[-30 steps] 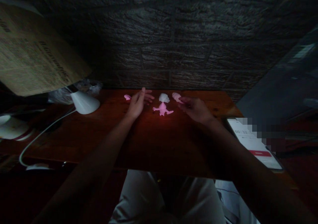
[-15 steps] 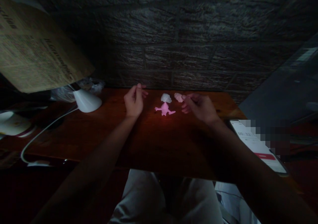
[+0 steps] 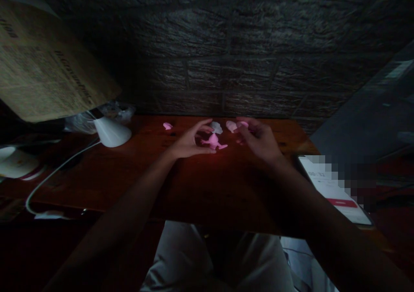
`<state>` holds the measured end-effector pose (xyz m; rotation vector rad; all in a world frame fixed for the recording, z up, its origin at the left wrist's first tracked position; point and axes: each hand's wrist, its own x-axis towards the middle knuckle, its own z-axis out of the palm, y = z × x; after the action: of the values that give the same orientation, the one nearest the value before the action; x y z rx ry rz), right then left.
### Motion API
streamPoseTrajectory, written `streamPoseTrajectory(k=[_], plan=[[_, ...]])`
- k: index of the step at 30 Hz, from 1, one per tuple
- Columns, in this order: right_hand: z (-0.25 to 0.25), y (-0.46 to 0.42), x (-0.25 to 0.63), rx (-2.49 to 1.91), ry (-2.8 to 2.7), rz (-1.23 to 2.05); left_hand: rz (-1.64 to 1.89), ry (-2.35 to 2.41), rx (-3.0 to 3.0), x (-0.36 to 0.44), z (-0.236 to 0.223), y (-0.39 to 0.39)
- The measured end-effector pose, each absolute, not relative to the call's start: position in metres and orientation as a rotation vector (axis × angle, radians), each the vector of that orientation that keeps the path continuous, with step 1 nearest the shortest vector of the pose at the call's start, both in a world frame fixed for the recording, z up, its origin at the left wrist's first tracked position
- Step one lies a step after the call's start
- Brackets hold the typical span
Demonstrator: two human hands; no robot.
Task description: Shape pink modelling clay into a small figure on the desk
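Figure [image 3: 214,142], pink with arms spread, is resting on the wooden counter [image 3: 207,188], just in front of the white lump [image 3: 216,128]. The left hand [image 3: 211,137] is curving wide around the figure's left side, thumb low and fingers near the white lump; whether it is touching either is unclear. The right hand [image 3: 242,133] is bending its fingers narrowly beside the pale lump [image 3: 230,126], with a bright piece [image 3: 244,124] showing at them; whether it is gripping that piece, one cannot tell. A pink bit [image 3: 167,126] is lying farther left. The counter is showing a dark reddish-brown grain and running along a rough grey block wall [image 3: 252,37] in a dim room. A lamp [image 3: 111,132] is standing at the left, its cord [image 3: 56,167] trailing to the front edge, a clear bag [image 3: 79,124] behind it. Its tan shade [image 3: 48,67] is carrying newspaper-like print, mostly blurred, with "tion" readable at one side. A phone [image 3: 339,201] at the right is displaying "00:32" faintly above a red bar, pixel blocks covering part of its screen.
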<state>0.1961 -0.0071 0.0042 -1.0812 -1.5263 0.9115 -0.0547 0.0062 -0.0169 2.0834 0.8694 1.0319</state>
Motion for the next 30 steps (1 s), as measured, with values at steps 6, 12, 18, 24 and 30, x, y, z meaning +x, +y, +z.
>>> streamPoseTrajectory(k=[6, 12, 18, 24, 30], plan=[[0.0029, -0.0089, 0.1940, -1.129, -1.594, 0.884, 1.019, 0.869, 2.006, -0.0554, -0.0195, 0.0098], [0.0029, -0.0089, 0.1942, -1.126, -1.606, 0.869, 1.049, 0.888, 2.002, -0.0525, -0.0156, 0.0078], [0.0024, -0.0088, 0.1946, -1.116, -1.630, 0.846, 1.151, 0.917, 1.990, -0.0510, -0.0166, 0.0102], [0.0032, -0.0085, 0.1948, -1.154, -1.614, 0.847, 1.179, 0.976, 1.957, -0.0524, -0.0236, 0.0162], [0.0026, -0.0095, 0.1934, -1.143, -1.654, 0.861, 1.161, 0.939, 1.988, -0.0519, -0.0204, 0.0141]])
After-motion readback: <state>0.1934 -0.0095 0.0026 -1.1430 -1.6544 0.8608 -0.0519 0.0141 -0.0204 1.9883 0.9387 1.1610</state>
